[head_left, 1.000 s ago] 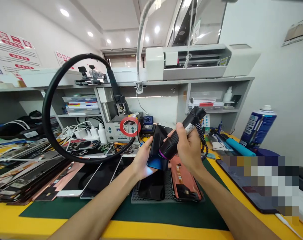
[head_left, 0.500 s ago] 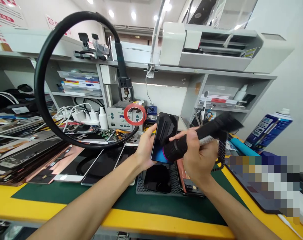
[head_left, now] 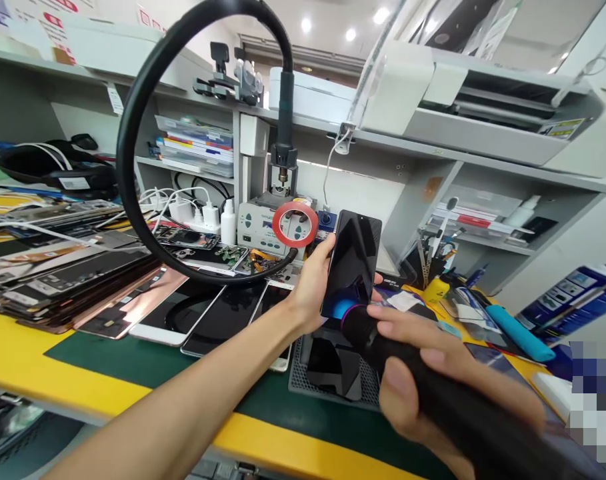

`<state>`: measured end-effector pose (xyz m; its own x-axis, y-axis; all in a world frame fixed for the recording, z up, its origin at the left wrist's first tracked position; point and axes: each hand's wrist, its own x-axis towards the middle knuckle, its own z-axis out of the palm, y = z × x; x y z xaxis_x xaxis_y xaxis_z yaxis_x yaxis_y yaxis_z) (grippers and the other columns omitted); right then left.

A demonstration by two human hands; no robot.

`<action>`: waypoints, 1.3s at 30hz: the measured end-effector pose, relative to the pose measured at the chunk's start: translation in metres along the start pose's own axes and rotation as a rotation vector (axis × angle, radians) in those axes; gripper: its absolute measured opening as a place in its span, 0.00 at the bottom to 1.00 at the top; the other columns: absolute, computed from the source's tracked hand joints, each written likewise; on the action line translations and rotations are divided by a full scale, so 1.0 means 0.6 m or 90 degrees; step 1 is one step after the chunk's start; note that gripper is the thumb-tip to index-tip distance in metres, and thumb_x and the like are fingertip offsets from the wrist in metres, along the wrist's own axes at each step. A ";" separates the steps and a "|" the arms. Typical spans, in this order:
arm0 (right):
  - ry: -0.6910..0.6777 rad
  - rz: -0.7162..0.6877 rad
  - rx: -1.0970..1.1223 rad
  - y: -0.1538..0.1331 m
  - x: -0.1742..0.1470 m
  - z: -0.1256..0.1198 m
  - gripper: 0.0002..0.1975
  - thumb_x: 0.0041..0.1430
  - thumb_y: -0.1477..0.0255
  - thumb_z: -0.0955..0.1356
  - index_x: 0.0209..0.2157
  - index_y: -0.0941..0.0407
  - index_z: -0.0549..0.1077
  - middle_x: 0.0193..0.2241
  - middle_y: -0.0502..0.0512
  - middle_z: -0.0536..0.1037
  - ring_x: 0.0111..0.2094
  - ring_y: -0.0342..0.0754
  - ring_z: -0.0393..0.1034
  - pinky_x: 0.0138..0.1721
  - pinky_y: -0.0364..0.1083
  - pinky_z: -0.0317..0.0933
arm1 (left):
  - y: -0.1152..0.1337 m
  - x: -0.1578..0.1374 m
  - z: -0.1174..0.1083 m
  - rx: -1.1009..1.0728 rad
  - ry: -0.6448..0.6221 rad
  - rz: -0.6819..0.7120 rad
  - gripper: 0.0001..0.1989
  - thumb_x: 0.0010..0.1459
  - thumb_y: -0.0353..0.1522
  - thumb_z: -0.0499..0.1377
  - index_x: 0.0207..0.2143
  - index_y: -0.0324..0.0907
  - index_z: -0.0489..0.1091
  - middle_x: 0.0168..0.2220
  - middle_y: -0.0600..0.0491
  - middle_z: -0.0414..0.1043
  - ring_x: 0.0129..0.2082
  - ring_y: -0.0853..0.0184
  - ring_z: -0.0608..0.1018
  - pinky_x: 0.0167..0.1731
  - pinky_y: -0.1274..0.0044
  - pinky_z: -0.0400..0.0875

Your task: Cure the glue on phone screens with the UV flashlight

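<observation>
A dark smartphone is held tilted up by my left hand, whose thumb lies along its left edge while fingertips show at its right edge. My right hand is wrapped round a black flashlight. The flashlight's purple-rimmed head is at the phone's lower edge, where a blue glow lies on the screen; I cannot tell if they touch. Below them, another black phone rests on a grey perforated mat.
Several phones and screens lie on the green mat to the left. Behind stand a hot-air station with a looping black hose and a red tape roll. A blue spray can stands right.
The flashlight has swung from pointing in from the upper right to pointing up from the lower right, nearer the camera. The view has turned right and tilted.
</observation>
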<state>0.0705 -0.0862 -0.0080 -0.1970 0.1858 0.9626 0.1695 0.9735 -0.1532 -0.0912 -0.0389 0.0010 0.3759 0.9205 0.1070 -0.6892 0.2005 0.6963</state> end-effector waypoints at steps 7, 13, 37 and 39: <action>-0.117 -0.223 -0.113 -0.011 -0.008 0.002 0.14 0.50 0.78 0.75 0.37 0.57 0.68 0.38 0.60 0.80 0.49 0.60 0.76 0.44 0.55 0.77 | 0.004 -0.004 0.000 -0.054 -0.009 0.012 0.34 0.67 0.51 0.43 0.42 0.32 0.78 0.33 0.42 0.79 0.27 0.60 0.79 0.31 0.72 0.73; -0.140 -0.206 -0.151 -0.016 -0.008 0.015 0.12 0.51 0.81 0.74 0.37 0.60 0.70 0.40 0.64 0.79 0.52 0.62 0.73 0.42 0.53 0.77 | 0.005 -0.002 -0.002 -0.096 0.004 0.018 0.35 0.67 0.52 0.43 0.47 0.32 0.76 0.34 0.41 0.80 0.31 0.57 0.81 0.34 0.72 0.73; -0.123 -0.189 -0.112 -0.017 -0.016 0.035 0.09 0.63 0.83 0.64 0.34 0.57 0.75 0.37 0.57 0.82 0.54 0.54 0.72 0.49 0.48 0.74 | -0.004 -0.007 -0.005 -0.081 -0.016 -0.040 0.36 0.65 0.53 0.44 0.47 0.32 0.76 0.32 0.40 0.80 0.32 0.54 0.81 0.36 0.69 0.73; -0.116 -0.182 -0.107 -0.015 -0.022 0.041 0.10 0.63 0.83 0.64 0.34 0.57 0.74 0.37 0.57 0.82 0.55 0.54 0.72 0.49 0.48 0.74 | -0.005 -0.008 -0.004 -0.071 -0.017 -0.052 0.36 0.65 0.53 0.43 0.47 0.32 0.76 0.33 0.40 0.80 0.33 0.54 0.81 0.36 0.69 0.73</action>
<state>0.0477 -0.0940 -0.0248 -0.4253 -0.0545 0.9034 0.2361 0.9569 0.1689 -0.0923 -0.0432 -0.0031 0.4482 0.8909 0.0734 -0.7203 0.3113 0.6199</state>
